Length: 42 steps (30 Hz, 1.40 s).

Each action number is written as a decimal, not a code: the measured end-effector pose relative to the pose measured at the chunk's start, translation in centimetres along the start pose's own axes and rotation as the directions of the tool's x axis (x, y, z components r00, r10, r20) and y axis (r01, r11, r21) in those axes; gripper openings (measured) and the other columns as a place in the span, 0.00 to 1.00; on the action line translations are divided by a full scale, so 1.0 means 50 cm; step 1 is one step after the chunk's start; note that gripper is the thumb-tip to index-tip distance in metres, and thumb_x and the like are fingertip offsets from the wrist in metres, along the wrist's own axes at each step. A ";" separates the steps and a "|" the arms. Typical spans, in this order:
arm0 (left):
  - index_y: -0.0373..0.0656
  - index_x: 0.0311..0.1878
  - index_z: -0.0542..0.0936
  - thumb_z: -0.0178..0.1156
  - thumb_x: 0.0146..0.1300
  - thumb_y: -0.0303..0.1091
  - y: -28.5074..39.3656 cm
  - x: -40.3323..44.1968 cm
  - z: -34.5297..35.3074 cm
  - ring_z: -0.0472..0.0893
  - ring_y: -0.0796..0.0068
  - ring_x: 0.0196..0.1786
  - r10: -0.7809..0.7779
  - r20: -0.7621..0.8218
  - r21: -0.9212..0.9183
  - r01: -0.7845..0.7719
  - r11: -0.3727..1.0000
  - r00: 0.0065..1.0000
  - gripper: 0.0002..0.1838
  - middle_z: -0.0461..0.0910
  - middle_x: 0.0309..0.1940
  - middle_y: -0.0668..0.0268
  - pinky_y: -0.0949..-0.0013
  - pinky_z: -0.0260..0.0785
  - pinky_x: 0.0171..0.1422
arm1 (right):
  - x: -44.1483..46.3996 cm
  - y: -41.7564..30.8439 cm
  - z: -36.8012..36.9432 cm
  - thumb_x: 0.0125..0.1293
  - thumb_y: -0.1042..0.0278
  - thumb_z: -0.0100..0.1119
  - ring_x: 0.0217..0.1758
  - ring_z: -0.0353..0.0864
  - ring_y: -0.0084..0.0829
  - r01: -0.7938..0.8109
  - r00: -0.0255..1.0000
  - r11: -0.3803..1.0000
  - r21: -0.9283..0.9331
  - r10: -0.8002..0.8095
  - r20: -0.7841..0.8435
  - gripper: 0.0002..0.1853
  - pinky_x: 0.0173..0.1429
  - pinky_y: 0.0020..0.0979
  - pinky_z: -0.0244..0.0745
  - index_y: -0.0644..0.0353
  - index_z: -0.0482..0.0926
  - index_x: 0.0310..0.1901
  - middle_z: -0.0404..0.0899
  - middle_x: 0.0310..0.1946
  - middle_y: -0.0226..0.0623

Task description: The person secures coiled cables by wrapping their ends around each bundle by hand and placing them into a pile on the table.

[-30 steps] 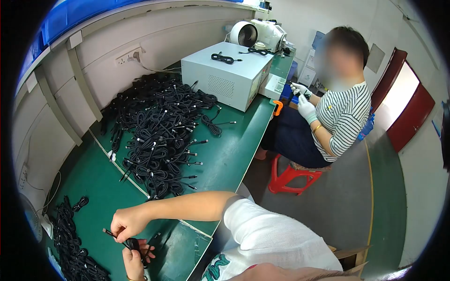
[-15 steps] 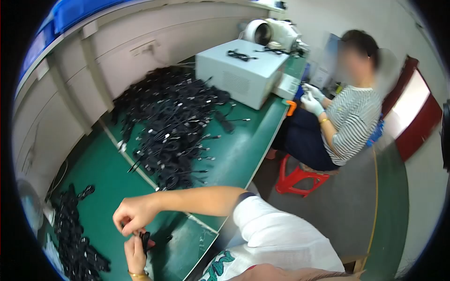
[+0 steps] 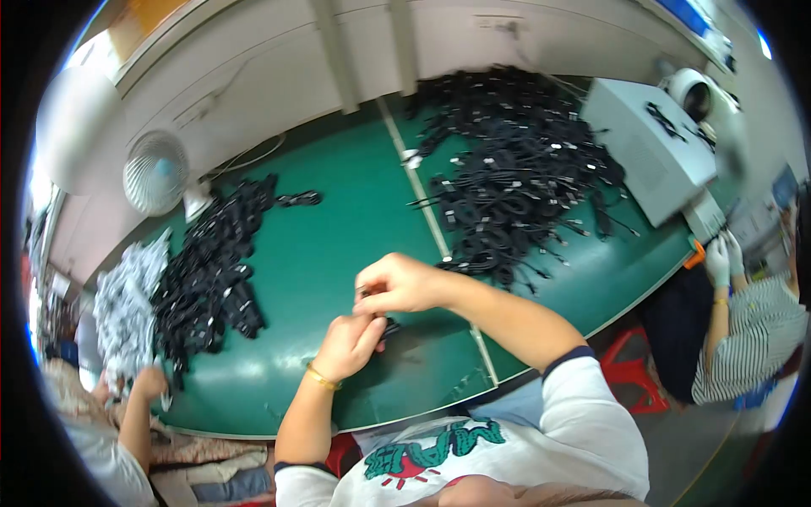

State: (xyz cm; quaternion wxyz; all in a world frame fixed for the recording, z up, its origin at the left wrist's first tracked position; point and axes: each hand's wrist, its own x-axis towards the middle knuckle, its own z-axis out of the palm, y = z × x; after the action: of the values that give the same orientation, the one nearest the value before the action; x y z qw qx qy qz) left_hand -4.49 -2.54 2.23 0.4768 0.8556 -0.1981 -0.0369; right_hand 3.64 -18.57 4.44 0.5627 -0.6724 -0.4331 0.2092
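Fingers [image 3: 372, 333] of the left hand [image 3: 341, 350] are clamped on a dark cable [image 3: 390, 328], which is partly hidden and lies above the near edge of the green table [image 3: 325, 253]. The right hand [image 3: 404, 286] meets the left, its fingers bent inward together; whether they grip the cable cannot be told. At left lies a black cable pile [image 3: 224, 283], beside a pale heap [image 3: 131, 279] and near a fan [image 3: 156, 173]; at far right, a larger black pile [image 3: 515, 169] adjoins a grey box [image 3: 646, 148].
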 end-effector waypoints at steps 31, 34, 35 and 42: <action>0.45 0.34 0.77 0.64 0.44 0.43 -0.241 -0.044 -0.216 0.73 0.64 0.41 -0.075 -0.818 0.532 0.800 0.278 0.570 0.16 0.77 0.33 0.64 0.59 0.61 0.41 | -0.116 -0.100 -0.241 0.55 0.64 0.61 0.28 0.72 0.27 -0.584 0.309 0.412 -0.699 -0.684 -0.661 0.11 0.32 0.26 0.69 0.60 0.77 0.37 0.74 0.32 0.33; 0.46 0.36 0.77 0.63 0.45 0.38 -0.239 -0.038 -0.211 0.75 0.61 0.39 -0.078 -0.814 0.464 0.725 0.510 0.576 0.14 0.77 0.33 0.64 0.59 0.64 0.42 | -0.091 -0.118 -0.202 0.53 0.69 0.60 0.45 0.72 0.41 -0.513 0.338 0.367 -0.776 -0.745 -0.575 0.12 0.49 0.35 0.68 0.62 0.75 0.39 0.71 0.41 0.43; 0.43 0.38 0.75 0.60 0.52 0.34 -0.226 -0.036 -0.212 0.77 0.65 0.38 -0.168 -0.786 0.265 0.570 0.778 0.594 0.11 0.77 0.33 0.64 0.64 0.67 0.42 | -0.077 -0.118 -0.186 0.52 0.72 0.60 0.43 0.72 0.41 -0.433 0.361 0.383 -0.816 -0.756 -0.546 0.09 0.48 0.36 0.68 0.63 0.75 0.36 0.72 0.39 0.42; 0.39 0.49 0.69 0.49 0.64 0.33 -0.100 0.009 -0.103 0.76 0.69 0.43 -0.256 -0.180 -0.964 -0.120 0.236 0.950 0.13 0.74 0.41 0.64 0.58 0.71 0.50 | 0.005 0.003 0.022 0.48 0.60 0.62 0.47 0.71 0.41 0.028 0.894 0.726 -0.687 -0.326 -0.309 0.21 0.52 0.38 0.62 0.60 0.73 0.43 0.72 0.42 0.41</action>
State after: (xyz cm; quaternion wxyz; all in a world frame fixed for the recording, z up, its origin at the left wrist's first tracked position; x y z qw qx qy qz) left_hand -1.28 3.76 0.93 0.9238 0.3802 -0.0195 -0.0413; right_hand 3.01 -17.73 4.04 0.3804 -0.8108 -0.4148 -0.1607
